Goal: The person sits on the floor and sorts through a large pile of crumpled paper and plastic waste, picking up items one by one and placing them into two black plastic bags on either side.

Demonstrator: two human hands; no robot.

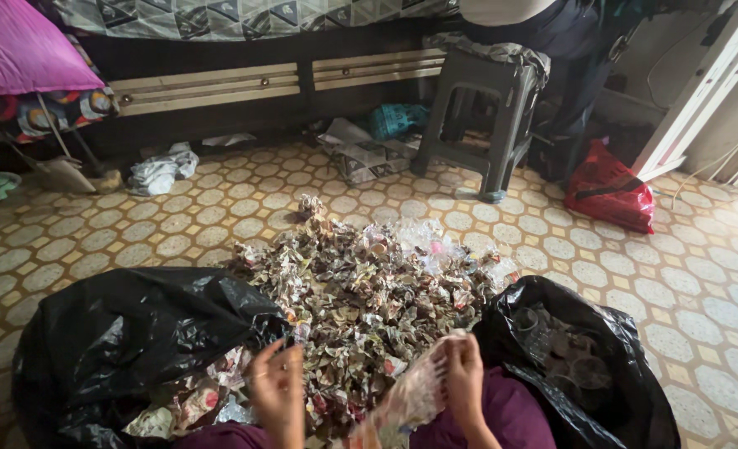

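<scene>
Hands at a crinkled wrapper heap

Right hand point(464, 372) pinches a glossy printed strip point(402, 405); left hand point(277, 391), blurred, fingers loosely curled, empty, beside the heap point(361, 291) between two shiny black bags point(128, 333).

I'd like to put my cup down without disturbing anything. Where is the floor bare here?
Bare tile lies between the wrapper heap and the bed drawers, and more right of the heap, past the red bag. It is crowded near the hands, between the two black bags.
</scene>
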